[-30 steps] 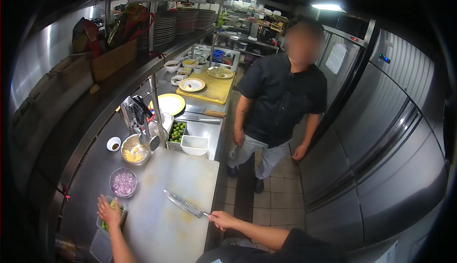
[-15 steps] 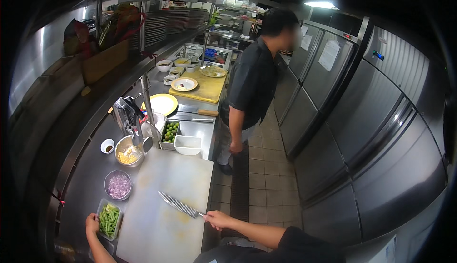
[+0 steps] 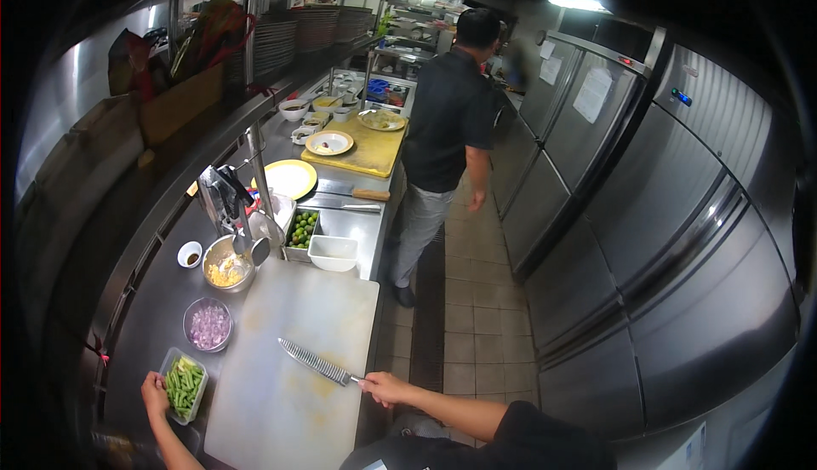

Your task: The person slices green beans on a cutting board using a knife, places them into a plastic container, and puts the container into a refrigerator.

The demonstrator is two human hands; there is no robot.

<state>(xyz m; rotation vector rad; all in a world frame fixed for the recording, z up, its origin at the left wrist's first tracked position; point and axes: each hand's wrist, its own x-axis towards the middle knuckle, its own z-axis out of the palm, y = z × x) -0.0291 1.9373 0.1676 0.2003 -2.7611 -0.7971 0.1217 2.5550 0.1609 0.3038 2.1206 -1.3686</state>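
My right hand (image 3: 388, 389) is closed around the handle of a kitchen knife (image 3: 313, 363). Its dimpled blade points left and away, over the white cutting board (image 3: 285, 312). At the board's left side, my left hand (image 3: 155, 395) grips the outer edge of a clear plastic container (image 3: 201, 402) filled with cut green beans (image 3: 182, 383). Its thumb and part of the fingers are hidden by the container's side. Just beyond stands a bowl of chopped purple onion (image 3: 208, 325). Farther back is a metal bowl (image 3: 241, 284) with yellow pieces in it.
Behind the board are a white tub (image 3: 333, 254), a tray of small limes (image 3: 303, 227) and another knife (image 3: 371, 194). A small sauce cup (image 3: 190, 255) stands left. A co-worker (image 3: 447, 121) stands in the aisle beside steel refrigerators (image 3: 647, 206). A shelf post (image 3: 257, 159) rises from the counter.
The co-worker has turned away and stepped farther along the aisle. My hands, the knife and the bean container show only a slight shift left and upward, in step with the whole view.
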